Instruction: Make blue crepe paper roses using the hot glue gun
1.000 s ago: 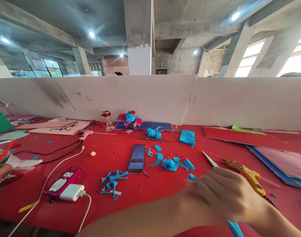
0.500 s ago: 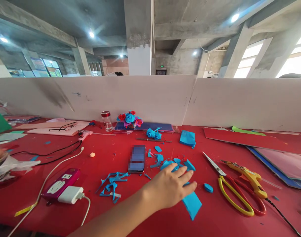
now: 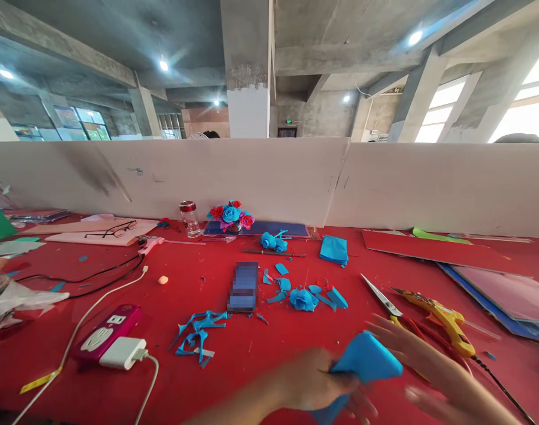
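My left hand [image 3: 313, 378] is closed on a blue sheet [image 3: 369, 357] that looks folded or stacked, held a little above the red table near its front edge. Part of the sheet also shows below the fingers. To the right of the sheet is my right hand [image 3: 433, 360], its fingers stretched out and apart, slightly blurred, with nothing in them. Beyond both hands lies a blue rose [image 3: 303, 299] of the same material among cut blue scraps [image 3: 337, 297]. Scissors [image 3: 386, 301] with yellow and red handles lie partly hidden behind my right hand.
A yellow glue gun [image 3: 437, 313] lies at the right. A phone [image 3: 243, 287] and blue offcuts [image 3: 201, 336] are left of centre. Further left are a pink power strip [image 3: 114, 330] and cables. Blue squares [image 3: 333, 249], a flower bouquet [image 3: 232, 215] and a jar [image 3: 190, 219] stand farther back.
My left hand has moved back from the rose towards the front edge and now holds the blue sheet that lay on the table. My right hand has come in from the right.
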The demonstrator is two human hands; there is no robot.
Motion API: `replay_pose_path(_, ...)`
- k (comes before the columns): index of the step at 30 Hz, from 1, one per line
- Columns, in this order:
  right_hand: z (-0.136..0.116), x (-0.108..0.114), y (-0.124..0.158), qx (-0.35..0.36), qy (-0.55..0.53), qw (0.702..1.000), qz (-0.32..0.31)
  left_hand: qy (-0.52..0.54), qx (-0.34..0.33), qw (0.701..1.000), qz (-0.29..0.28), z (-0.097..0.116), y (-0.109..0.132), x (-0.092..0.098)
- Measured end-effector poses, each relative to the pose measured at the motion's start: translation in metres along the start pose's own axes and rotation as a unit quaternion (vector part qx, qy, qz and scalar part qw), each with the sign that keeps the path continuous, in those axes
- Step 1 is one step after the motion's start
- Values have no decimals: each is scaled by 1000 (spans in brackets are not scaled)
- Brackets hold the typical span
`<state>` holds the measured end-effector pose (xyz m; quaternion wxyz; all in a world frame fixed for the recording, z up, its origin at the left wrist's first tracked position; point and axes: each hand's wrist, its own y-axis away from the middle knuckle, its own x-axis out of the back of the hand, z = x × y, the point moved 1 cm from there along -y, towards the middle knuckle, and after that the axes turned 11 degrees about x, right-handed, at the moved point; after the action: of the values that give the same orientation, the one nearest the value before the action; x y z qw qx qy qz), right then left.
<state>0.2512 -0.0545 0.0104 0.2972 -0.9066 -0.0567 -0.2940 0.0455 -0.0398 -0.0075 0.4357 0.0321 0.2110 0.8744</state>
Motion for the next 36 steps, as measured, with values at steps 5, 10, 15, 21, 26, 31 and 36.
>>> replay_pose_path(5,2,-37,-59,-153,-247,957,-17,-20,-9,997,73,-2,-6,10)
replay_pose_path(10,33,-39,-94,-214,-373,886,173,-272,-97,871,396,30,0,63)
replay_pose_path(15,58,-52,-107,-220,-369,878,211,-332,-3,806,490,43,-36,107)
replay_pose_path(21,64,-60,-98,-253,-363,885,143,-316,-11,823,471,63,-74,117)
replay_pose_path(26,59,-67,-94,-255,-367,892,66,-272,-113,885,361,63,-69,95)
replay_pose_path(31,48,-78,-90,-241,-364,900,-7,-236,-152,881,380,45,-55,86)
replay_pose_path(36,43,-81,-90,-222,-343,913,-6,-183,-147,893,383,33,-53,94)
